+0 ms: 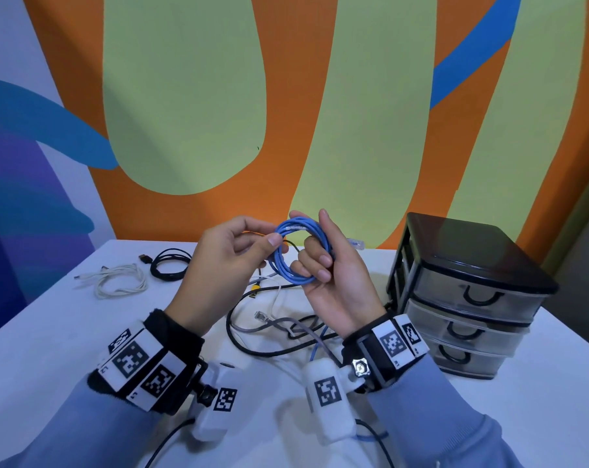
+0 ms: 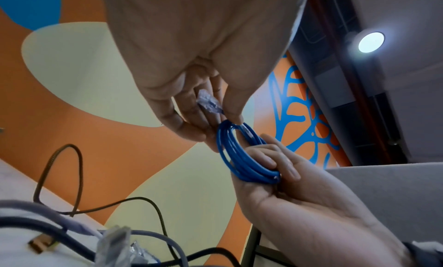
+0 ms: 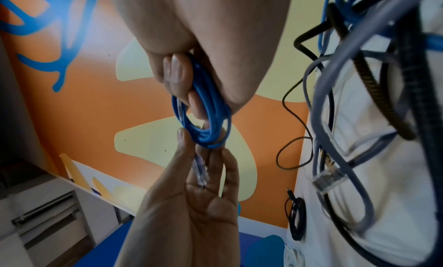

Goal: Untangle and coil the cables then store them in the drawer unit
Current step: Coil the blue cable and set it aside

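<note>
Both hands hold the blue Ethernet cable coil (image 1: 298, 253) above the bench (image 1: 49, 332): right hand (image 1: 337, 282) curled through the loops, left hand (image 1: 232, 261) pinching the clear plug end (image 2: 207, 102). Loosen either grip and the springy loops could likely fan open, dropping into the tangled cables (image 1: 279, 325) beneath, short of the drawer unit (image 1: 468, 295).

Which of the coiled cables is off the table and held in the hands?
The blue cable: right hand grips its coil, left hand pinches its end. The white coil and black coil lie untouched on the table.
</note>
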`<action>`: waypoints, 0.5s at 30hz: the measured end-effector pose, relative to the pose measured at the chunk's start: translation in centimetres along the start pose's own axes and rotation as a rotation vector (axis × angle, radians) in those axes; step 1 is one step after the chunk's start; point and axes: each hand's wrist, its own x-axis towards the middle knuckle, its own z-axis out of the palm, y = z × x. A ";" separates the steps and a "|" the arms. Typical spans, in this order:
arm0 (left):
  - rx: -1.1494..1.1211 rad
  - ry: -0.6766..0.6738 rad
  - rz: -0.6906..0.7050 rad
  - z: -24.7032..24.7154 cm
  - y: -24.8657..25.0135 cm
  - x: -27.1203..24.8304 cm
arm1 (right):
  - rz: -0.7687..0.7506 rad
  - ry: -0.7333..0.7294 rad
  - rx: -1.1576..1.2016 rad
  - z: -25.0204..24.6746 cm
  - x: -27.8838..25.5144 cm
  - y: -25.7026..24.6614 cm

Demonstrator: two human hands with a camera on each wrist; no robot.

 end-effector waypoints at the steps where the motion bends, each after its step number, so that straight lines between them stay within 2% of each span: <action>1: 0.005 -0.004 0.009 -0.1 0.1 0.0 | 0.015 -0.001 -0.020 -0.1 0.0 -0.3; 7: 0.053 -0.025 0.078 -0.9 0.7 0.0 | 0.100 -0.053 0.009 -0.5 0.0 -1.4; 15: 0.022 -0.090 0.026 -0.8 0.6 0.1 | 0.107 -0.088 0.027 -0.4 -0.1 -0.9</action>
